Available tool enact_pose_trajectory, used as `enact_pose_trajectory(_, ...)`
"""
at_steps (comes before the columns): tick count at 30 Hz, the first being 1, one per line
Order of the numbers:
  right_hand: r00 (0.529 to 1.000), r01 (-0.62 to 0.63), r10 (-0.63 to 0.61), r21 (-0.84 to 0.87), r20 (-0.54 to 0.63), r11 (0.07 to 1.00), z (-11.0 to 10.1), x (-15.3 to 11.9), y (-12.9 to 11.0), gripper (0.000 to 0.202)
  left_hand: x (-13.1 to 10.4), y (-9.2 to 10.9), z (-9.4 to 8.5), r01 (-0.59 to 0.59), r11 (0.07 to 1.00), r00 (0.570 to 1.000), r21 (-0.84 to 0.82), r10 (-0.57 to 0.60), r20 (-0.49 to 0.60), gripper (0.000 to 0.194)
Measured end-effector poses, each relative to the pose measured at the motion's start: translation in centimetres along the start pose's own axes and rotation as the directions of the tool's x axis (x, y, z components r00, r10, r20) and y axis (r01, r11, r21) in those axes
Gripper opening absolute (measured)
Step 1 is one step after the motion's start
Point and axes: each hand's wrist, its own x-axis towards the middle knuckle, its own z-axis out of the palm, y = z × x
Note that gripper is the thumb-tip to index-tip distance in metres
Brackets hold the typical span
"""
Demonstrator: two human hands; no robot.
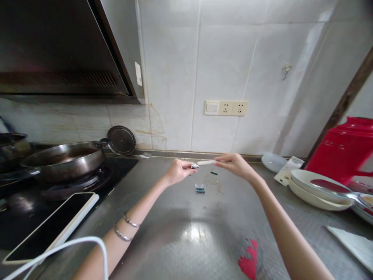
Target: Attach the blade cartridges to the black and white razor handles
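Observation:
Above the middle of the metal counter, my left hand (177,172) pinches a small silver-and-black piece (195,166) between thumb and fingers. My right hand (233,163) is closed on the right end of a slim white stick (206,162), held nearly level. The stick's left end meets or nearly meets the silver piece; whether they are joined I cannot tell. Beneath the hands, a small clear case (199,188) with dark teal strips lies on the counter. A separate small teal strip (214,172) rests just below the white stick.
At left, a steel pan (64,157) sits on the black stove, with a phone (52,227) at the stove's edge and a white cable (72,242) in front. White bowls (314,194) and a red jug (340,151) stand at right. A red patch (249,260) marks the front counter.

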Motion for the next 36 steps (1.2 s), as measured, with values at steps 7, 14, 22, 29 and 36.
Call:
enact_pose_trajectory(7, 0.994, 0.077, -0.084, 0.099, 0.067, 0.992, 0.1, 0.0, -1.2, 0.039, 0.1, -0.2, 0.0, 0.005, 1.0, 1.0, 0.002, -0.005, 0.022, 0.021)
enact_pose_trajectory(14, 1.0, 0.005, -0.004, 0.067, -0.013, 0.998, -0.8, -0.3, 0.2, 0.037, 0.1, 0.1, 0.1, 0.012, 0.998, 1.0, -0.059, -0.011, 0.014, 0.02)
enact_pose_trajectory(22, 0.994, 0.069, -0.074, 0.065, 0.076, 0.996, -0.7, -0.3, -1.3, 0.039, -0.1, 0.1, 0.2, -0.01, 0.998, 0.999, -0.058, 0.012, 0.035, 0.02)
enact_pose_trajectory(29, 0.997, 0.069, -0.071, 0.063, 0.033, 0.996, -0.8, -0.4, -1.9, 0.04, 0.0, 0.2, 0.3, -0.003, 0.997, 1.0, -0.079, 0.004, 0.019, 0.019)
enact_pose_trajectory(36, 1.0, 0.017, -0.016, 0.035, -0.021, 0.999, -0.7, -0.2, -0.4, 0.036, 0.1, 0.2, 0.1, -0.015, 0.986, 1.0, -0.164, 0.012, -0.019, 0.019)
